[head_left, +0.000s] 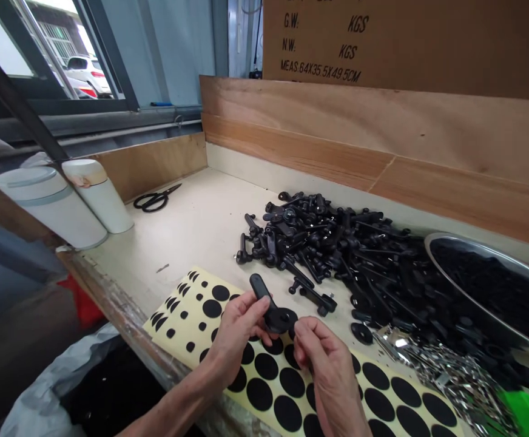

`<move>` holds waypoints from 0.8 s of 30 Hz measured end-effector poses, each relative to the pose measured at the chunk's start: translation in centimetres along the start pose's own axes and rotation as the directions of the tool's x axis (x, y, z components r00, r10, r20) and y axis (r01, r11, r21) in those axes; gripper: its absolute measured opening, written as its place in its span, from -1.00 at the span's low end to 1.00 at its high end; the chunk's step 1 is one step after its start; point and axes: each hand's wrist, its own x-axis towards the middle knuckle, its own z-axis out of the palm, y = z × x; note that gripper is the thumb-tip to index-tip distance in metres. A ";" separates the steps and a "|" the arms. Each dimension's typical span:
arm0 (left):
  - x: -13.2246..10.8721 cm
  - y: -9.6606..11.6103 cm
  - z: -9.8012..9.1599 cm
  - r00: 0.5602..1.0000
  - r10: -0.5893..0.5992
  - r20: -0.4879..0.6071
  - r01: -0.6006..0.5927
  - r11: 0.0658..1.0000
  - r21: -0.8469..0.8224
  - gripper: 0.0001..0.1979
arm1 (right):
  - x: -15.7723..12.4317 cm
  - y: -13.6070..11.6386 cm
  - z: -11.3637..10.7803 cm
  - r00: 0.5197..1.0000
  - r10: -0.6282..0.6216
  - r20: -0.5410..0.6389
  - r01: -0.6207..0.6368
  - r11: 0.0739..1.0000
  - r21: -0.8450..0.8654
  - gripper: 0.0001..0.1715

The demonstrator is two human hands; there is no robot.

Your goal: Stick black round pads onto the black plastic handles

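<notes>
Between the thumb and fingers of my left hand (241, 321) is a black plastic part (269, 303) with a straight arm and a round, disc-like end with a hole. My right hand (326, 358) is closed in a pinch against the edge of that round end. Whether its fingertips grip the rim or a thin piece on it is hidden. Under both hands lies a yellowish sheet of black round stickers (259, 394), large discs in the middle and smaller dots toward the left end.
Behind my hands spreads a heap of black plastic parts (310, 237). At right are a metal bowl (496, 267) of black pieces, small shiny metal pieces (451, 370) and a green container (526, 413). Scissors (155, 199) and two white bottles (103, 197) (50, 203) stand left. Wooden boards (337, 121) edge the table.
</notes>
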 end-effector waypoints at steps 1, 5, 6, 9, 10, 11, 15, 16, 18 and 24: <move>0.0 0.0 0.0 1.000 0.000 0.000 0.000 1.000 0.000 -0.71 | -0.1 0.1 0.2 1.000 0.015 0.015 -0.015 1.000 -0.005 -0.59; -0.2 0.0 0.2 1.000 0.011 0.008 -0.011 1.000 0.002 -0.71 | -0.4 0.1 0.5 0.999 0.037 0.014 -0.036 0.998 -0.051 -0.57; -0.2 0.0 0.2 1.000 0.010 0.008 -0.010 1.000 0.002 -0.71 | -0.4 0.1 0.4 0.999 0.039 0.008 -0.039 0.997 -0.061 -0.56; -0.2 0.0 0.2 1.000 0.007 0.002 -0.007 1.000 -0.002 -0.70 | -0.3 0.1 0.4 0.999 0.049 -0.009 -0.050 0.996 -0.079 -0.55; -0.2 0.0 0.2 1.000 0.007 0.002 -0.007 1.000 -0.004 -0.70 | -0.3 0.1 0.4 0.999 0.053 -0.012 -0.053 0.995 -0.080 -0.56; -0.2 0.0 0.2 1.000 0.008 0.001 -0.008 1.000 -0.005 -0.70 | -0.3 0.1 0.4 0.998 0.054 -0.011 -0.055 0.995 -0.078 -0.56; -0.1 -0.1 0.3 1.000 0.015 -0.007 -0.015 1.000 -0.001 -0.70 | -0.3 0.4 0.4 1.000 -0.001 0.018 0.003 0.996 -0.089 -0.58; -0.1 -0.1 0.3 1.000 0.015 -0.008 -0.015 1.000 0.002 -0.70 | -0.3 0.5 0.3 0.999 -0.029 0.023 0.032 0.994 -0.100 -0.59; 0.0 -0.2 0.3 1.000 0.015 -0.018 -0.015 1.000 0.004 -0.71 | -0.4 0.8 0.2 0.995 -0.098 0.031 0.101 0.987 -0.127 -0.59; 0.0 -0.4 0.2 0.999 0.017 -0.037 -0.016 1.000 0.007 -0.72 | -0.6 0.7 0.0 0.984 -0.178 0.011 0.177 0.971 -0.163 -0.59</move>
